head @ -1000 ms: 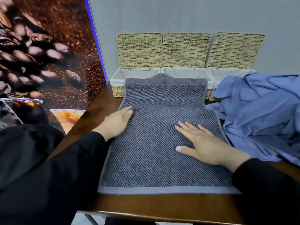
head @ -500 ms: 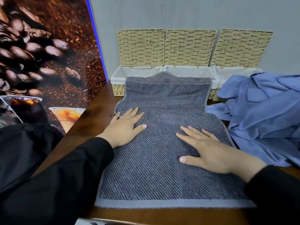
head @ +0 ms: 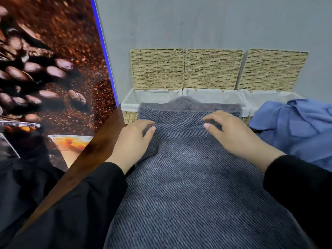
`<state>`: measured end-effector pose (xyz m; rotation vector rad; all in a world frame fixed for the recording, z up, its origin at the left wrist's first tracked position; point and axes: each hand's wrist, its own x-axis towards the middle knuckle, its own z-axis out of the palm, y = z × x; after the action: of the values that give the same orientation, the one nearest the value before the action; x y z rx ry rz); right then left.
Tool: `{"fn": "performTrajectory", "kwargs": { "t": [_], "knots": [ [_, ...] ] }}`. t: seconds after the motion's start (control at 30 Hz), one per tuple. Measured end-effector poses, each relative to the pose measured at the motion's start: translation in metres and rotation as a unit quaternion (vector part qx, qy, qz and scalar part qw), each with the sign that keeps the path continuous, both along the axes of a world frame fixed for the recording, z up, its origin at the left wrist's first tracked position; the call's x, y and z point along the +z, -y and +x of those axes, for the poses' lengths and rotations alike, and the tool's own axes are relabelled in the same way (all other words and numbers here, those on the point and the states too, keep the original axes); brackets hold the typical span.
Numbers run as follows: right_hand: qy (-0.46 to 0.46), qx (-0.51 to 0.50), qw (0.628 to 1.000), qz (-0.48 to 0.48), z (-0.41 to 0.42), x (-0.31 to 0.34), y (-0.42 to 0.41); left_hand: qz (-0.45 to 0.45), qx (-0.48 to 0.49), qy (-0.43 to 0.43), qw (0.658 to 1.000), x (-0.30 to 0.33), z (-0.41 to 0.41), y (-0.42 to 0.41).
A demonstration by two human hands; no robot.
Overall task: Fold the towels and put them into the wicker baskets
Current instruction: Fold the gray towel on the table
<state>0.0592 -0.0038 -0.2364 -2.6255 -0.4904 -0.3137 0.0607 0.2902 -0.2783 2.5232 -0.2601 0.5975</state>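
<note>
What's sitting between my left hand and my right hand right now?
In the head view, only the grey towel lies between the left hand and the right hand; both hands rest on it.

Left hand (head: pixel 132 142) and right hand (head: pixel 233 135): both bare, without rings or gloves, fingernails short and pale. Each arm wears a long, loose black sleeve (head: pixel 86 203) of smooth matte fabric, ending at the wrist; the right sleeve (head: pixel 298 184) matches the left.
</note>
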Motion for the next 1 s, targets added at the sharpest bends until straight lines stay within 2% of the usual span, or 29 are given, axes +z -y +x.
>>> {"fn": "performTrajectory", "kwargs": {
  "t": [0.1,0.2,0.43,0.53,0.6,0.73,0.8,0.9,1.0],
  "knots": [
    [0.027,-0.002,1.0,-0.014,0.04,0.011,-0.013,0.063,-0.011,0.034,0.997,-0.015,0.014,-0.007],
    [0.024,-0.026,0.998,-0.046,0.081,0.023,-0.026,0.04,-0.007,-0.004,0.999,-0.023,0.021,-0.009],
    [-0.118,-0.091,0.985,-0.091,0.156,0.039,-0.043,-0.008,-0.015,-0.016,1.0,-0.024,0.021,-0.011],
    [-0.127,-0.083,0.985,-0.08,0.164,0.039,-0.042,-0.02,-0.017,-0.007,1.0,-0.022,0.021,-0.012],
    [-0.083,-0.068,0.994,-0.028,0.157,0.042,-0.043,-0.036,-0.021,0.018,0.999,-0.02,0.02,-0.012],
    [0.052,0.018,0.998,-0.019,0.11,0.055,-0.049,-0.055,-0.005,0.106,0.993,-0.009,0.013,-0.01],
    [0.062,0.086,0.993,-0.056,0.071,0.058,-0.055,-0.039,-0.007,0.142,0.989,-0.001,0.008,-0.006],
    [0.047,0.165,0.978,-0.12,0.016,0.053,-0.063,0.034,-0.03,0.14,0.989,0.005,0.002,0.003],
    [0.029,0.179,0.973,-0.144,-0.011,0.046,-0.065,0.086,-0.063,0.123,0.987,0.002,0.001,0.007]
  ]
}}
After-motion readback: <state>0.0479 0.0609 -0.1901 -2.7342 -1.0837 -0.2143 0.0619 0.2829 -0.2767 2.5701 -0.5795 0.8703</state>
